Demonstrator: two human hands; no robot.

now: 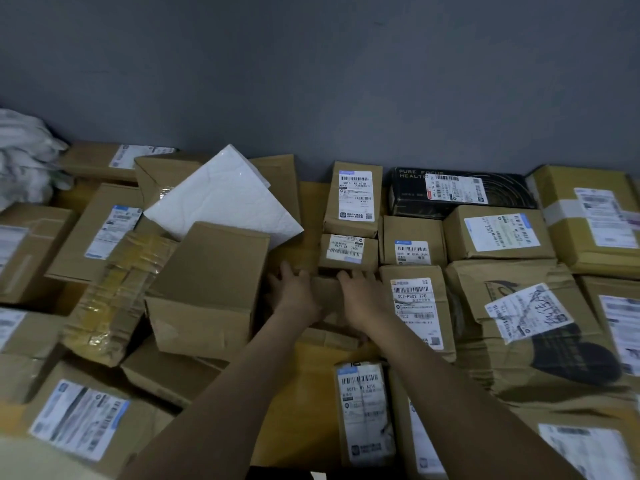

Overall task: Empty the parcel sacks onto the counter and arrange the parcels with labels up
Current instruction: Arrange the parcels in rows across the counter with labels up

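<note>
Many brown cardboard parcels cover the counter (pixel 311 386). My left hand (pixel 294 289) and my right hand (pixel 360 292) hold a small brown parcel (pixel 327 292) between them at the centre, no label showing on its top. Just behind it sits a small labelled box (pixel 347 250). To the right, several parcels lie in rows with white labels up, among them a tall one (pixel 414 306) and a black box (pixel 460 192). On the left, a plain box (pixel 211 289) leans tilted without a visible label, next to a white padded mailer (pixel 225 202).
A grey wall rises behind the counter. A white sack (pixel 24 157) lies crumpled at the far left. A tape-wrapped parcel (pixel 117 299) leans on the left pile. Bare yellow counter shows in front of my hands, beside a labelled parcel (pixel 363 410).
</note>
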